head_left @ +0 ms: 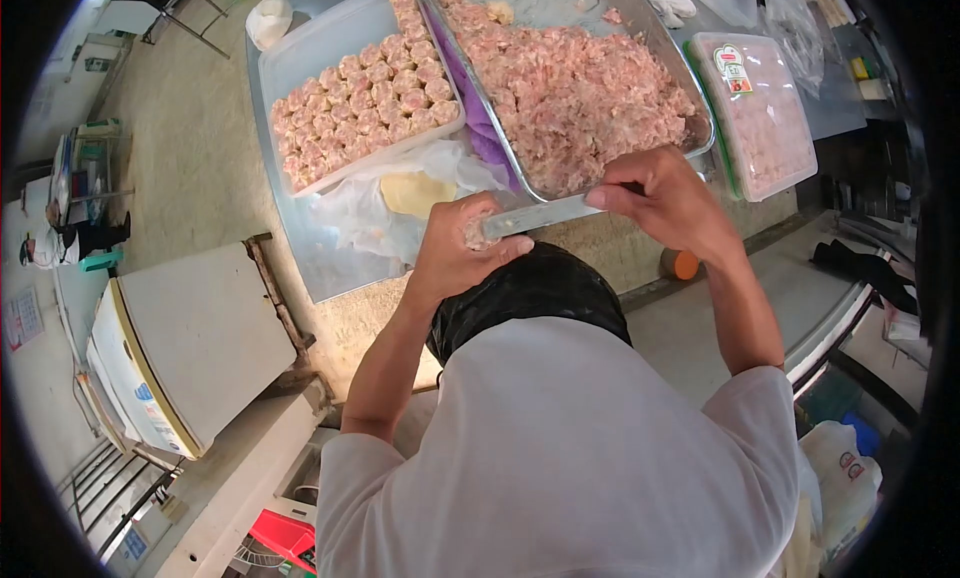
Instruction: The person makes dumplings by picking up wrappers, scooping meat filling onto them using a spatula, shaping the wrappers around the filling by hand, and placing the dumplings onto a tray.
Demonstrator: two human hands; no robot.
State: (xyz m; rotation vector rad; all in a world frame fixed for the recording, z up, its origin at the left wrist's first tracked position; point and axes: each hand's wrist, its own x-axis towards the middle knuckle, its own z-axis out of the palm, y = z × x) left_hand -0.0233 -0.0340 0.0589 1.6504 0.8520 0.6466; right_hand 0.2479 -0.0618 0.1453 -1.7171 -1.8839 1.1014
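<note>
My left hand (450, 253) is curled around a partly hidden dumpling (476, 236) with pinkish filling showing. In my right hand (665, 198) is a flat metal spatula (540, 217), its blade reaching across to the dumpling. Both hands are at the near edge of a metal tray (505, 158) that holds a large heap of minced meat (590, 98). Left of it, a white plastic tray (385, 135) carries rows of open-topped dumplings (360, 103). A stack of pale yellow wrappers (415, 193) lies on clear plastic beside my left hand.
A lidded plastic box (755, 113) stands right of the metal tray. Purple cloth (485, 128) lies between the trays. A white bundle (269, 21) rests at the table's far left corner. A white chest-like appliance (200, 338) stands left, and a distant person (75, 240) is beyond.
</note>
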